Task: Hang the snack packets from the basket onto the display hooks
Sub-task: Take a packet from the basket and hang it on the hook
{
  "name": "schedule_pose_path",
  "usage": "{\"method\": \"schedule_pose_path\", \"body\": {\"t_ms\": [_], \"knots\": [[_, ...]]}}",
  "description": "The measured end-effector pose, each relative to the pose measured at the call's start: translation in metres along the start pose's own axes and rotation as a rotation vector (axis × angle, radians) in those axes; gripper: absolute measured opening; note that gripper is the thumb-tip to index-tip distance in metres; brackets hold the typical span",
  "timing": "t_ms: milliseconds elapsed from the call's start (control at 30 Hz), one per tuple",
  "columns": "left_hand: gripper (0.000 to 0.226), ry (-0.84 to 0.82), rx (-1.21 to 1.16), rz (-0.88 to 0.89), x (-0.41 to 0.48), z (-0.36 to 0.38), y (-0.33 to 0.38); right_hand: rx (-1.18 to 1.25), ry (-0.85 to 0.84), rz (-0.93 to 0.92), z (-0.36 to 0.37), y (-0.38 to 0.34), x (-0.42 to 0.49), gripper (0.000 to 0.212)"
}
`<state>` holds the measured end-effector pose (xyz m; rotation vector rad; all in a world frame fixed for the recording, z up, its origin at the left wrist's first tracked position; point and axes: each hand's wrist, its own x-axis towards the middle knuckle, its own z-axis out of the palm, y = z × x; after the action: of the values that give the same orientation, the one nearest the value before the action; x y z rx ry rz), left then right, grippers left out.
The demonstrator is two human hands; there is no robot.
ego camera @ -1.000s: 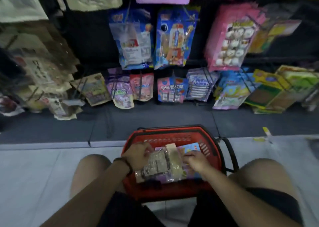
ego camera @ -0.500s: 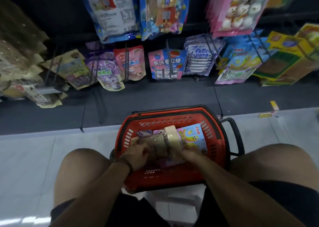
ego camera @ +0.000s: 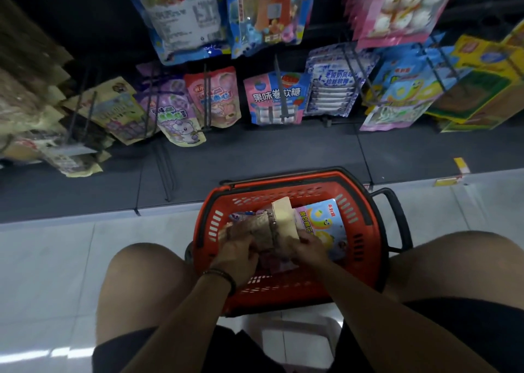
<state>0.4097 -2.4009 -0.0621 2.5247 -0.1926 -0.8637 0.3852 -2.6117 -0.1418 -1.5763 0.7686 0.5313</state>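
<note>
Fingers of left hand (ego camera: 236,256) and right hand (ego camera: 307,249) clamp beige packets (ego camera: 279,219) over basket (ego camera: 366,212).

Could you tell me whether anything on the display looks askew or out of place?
Lower left, the beige packets droop in a jumbled heap towards the dark base, and the purple packet hangs tilted.

Wht stool (ego camera: 297,341), tile floor (ego camera: 56,273), ylw tag (ego camera: 460,165)

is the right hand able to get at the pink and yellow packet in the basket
Probably yes: the pink and yellow packet lies mostly uncovered in the basket beside the right hand. But that hand and the left hand both grip the tan packets, so it must let go first.
</note>
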Motion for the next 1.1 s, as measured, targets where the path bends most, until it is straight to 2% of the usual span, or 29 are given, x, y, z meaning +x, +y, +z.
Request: {"method": "schedule_pose_path", "body": {"t_ms": [67, 167, 267, 333, 400, 467, 567, 700, 767, 833, 900, 967, 1033, 1100], "knots": [[0.025, 0.024, -0.033, -0.019, -0.003, -0.002, 0.002, 0.060, -0.046, -0.025, 0.002, -0.002, -0.002, 0.012], [0.032, 0.085, -0.039, 0.028, -0.009, -0.009, 0.007, 0.168, -0.053, -0.064, 0.002, -0.016, -0.007, 0.035], [0.036, 0.184, -0.043, 0.009, -0.018, -0.019, 0.014, 0.227, -0.120, -0.129, -0.012, -0.054, -0.036, 0.012], [0.033, 0.237, -0.081, -0.038, -0.022, -0.026, 0.016, 0.167, -0.183, -0.204, -0.031, -0.077, -0.051, 0.006], [0.049, 0.254, -0.222, -0.098, -0.024, -0.033, 0.018, 0.142, -0.226, -0.310, -0.052, -0.099, -0.066, 0.008], [0.066, 0.213, -0.398, -0.073, -0.022, -0.039, 0.021, 0.135, -0.250, -0.377, -0.073, -0.121, -0.081, 0.009], [0.077, 0.117, -0.548, 0.052, -0.025, -0.057, 0.038, 0.166, -0.308, -0.490, -0.103, -0.155, -0.108, 0.006], [0.066, -0.029, -0.752, 0.242, -0.043, -0.087, 0.076, 0.224, -0.350, -0.601, -0.128, -0.196, -0.138, 0.041], [0.061, -0.034, -0.856, 0.295, -0.053, -0.094, 0.093, 0.300, -0.331, -0.634, -0.133, -0.212, -0.152, 0.041], [0.054, 0.055, -0.905, 0.276, -0.060, -0.096, 0.106, 0.436, -0.282, -0.614, -0.136, -0.220, -0.161, 0.039], [0.065, 0.187, -0.941, 0.233, -0.066, -0.098, 0.118, 0.530, -0.306, -0.545, -0.139, -0.221, -0.167, 0.041], [0.079, 0.292, -0.975, 0.221, -0.066, -0.103, 0.125, 0.499, -0.359, -0.499, -0.138, -0.217, -0.174, 0.033], [0.065, 0.353, -1.014, 0.241, -0.069, -0.109, 0.136, 0.335, -0.372, -0.509, -0.132, -0.206, -0.176, 0.027], [0.060, 0.388, -1.036, 0.261, -0.075, -0.116, 0.146, 0.227, -0.340, -0.523, -0.120, -0.197, -0.174, 0.053]]}}
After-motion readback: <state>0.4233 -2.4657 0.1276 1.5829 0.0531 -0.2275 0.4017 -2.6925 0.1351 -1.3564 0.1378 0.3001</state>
